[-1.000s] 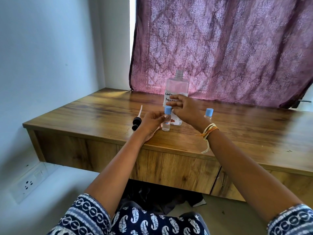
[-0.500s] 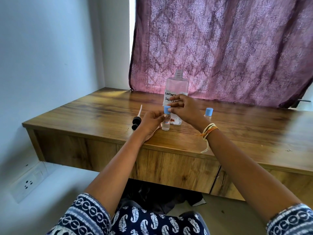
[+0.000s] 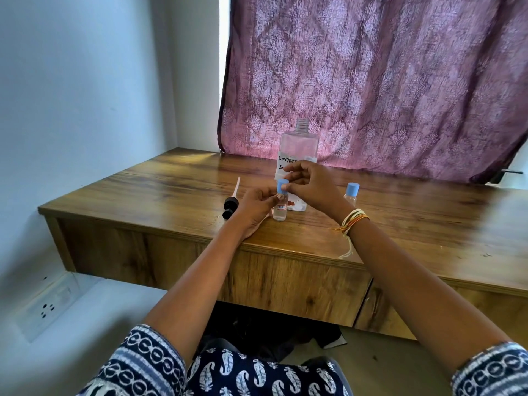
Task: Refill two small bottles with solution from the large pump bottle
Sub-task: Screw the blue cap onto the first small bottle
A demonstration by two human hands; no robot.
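The wooden desk [image 3: 400,224] holds everything for the job. Toward its far edge, in front of the curtain, stands the large bottle [image 3: 298,144], upright, its neck bare and open. Its black pump head [image 3: 230,205] lies on its side to the left, tube pointing away, well apart from the bottle. So the opening-up is done, I'd judge.

A small bottle [image 3: 351,192] stands to the right with its blue cap on, just behind the right wrist. Whether it holds fresh solution I can't make out from here. The other small bottle [image 3: 280,211] stands nearer, just in front of the large one, with some clear liquid showing low inside it.

That nearer one is the step in hand. The left hand [image 3: 255,205] rests its heel on the desk and pinches the little bottle's body to steady it. The right hand [image 3: 308,185] hovers above, wrist raised, thumb and fingertips pinching the blue cap [image 3: 282,186] at the bottle's top. Whether it is twisting on or off I can't say; putting the pump back on the large bottle looks to be still ahead.
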